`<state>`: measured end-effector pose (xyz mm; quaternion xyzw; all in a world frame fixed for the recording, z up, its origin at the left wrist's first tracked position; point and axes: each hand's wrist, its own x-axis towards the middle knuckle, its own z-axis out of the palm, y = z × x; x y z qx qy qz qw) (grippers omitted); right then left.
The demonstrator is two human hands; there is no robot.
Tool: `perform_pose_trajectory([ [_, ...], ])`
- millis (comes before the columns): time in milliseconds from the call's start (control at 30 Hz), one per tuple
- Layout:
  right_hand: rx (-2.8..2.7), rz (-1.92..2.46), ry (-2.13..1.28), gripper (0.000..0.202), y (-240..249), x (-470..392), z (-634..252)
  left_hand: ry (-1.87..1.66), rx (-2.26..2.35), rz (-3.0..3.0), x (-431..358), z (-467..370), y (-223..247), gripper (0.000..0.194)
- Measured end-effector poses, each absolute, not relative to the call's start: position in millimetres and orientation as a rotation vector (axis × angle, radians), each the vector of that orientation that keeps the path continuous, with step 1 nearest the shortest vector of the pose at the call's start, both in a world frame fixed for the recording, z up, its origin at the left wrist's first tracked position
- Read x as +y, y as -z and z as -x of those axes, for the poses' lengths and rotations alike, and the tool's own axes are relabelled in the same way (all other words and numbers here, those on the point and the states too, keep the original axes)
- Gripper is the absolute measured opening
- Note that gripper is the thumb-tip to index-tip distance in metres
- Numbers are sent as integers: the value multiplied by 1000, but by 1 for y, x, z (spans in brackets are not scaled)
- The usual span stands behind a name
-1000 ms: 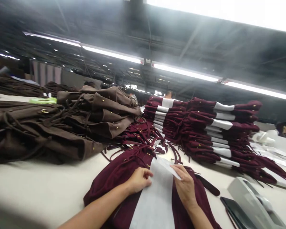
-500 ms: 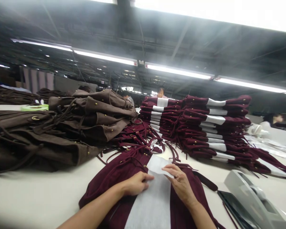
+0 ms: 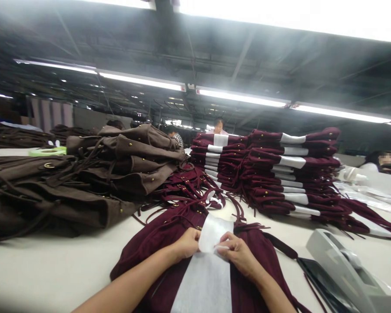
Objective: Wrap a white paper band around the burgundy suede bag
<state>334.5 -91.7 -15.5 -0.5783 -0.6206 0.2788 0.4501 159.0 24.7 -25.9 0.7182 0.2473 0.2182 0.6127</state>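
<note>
A maroon bag (image 3: 156, 248) with cords and brass-coloured studs lies flat in front of me. Down its middle runs a white paper-like strip (image 3: 203, 284), whose far end overlaps in a loose flap. My left hand (image 3: 187, 243) is closed at the flap's left edge, thumb and fingers pinched on it. On the other side my right hand (image 3: 235, 252) pinches the flap's near right edge between thumb and fingers. The fingertips of both hands are partly hidden by the strip.
Stacked maroon bags (image 3: 293, 174) with white bands stand behind on the right. Brown bags (image 3: 127, 165) are heaped at left, near a green tape roll (image 3: 47, 151). A grey tape dispenser (image 3: 348, 269) sits at right beside a dark flat object (image 3: 319, 278). People are in the background.
My left hand has moved up from the strip's surface to the flap's left edge and pinches it. My right hand has come slightly nearer, drawing the flap toward me.
</note>
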Motion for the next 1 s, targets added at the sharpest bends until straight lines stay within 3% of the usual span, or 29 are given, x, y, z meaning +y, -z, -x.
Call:
perform_pose_trajectory([
  [267,-1539,1575,-595,19,23,-91,-330,-527,706,-1738,20,-154,20,33],
  [467,-1564,1617,-545,7,27,-90,-334,-887,956,-1942,18,-144,-1,35],
  [567,-1581,1639,-522,8,30,-89,-334,-988,789,-2109,8,-151,-21,29],
  [667,-1641,1650,-476,11,33,-88,-335,-857,574,-2359,-3,-167,-22,31],
  [833,-1669,1496,-535,10,35,-89,-342,-400,531,-2565,-12,-172,9,54],
  [1000,-1571,1556,-586,26,31,-97,-342,-187,482,-2694,-15,-156,13,58],
])
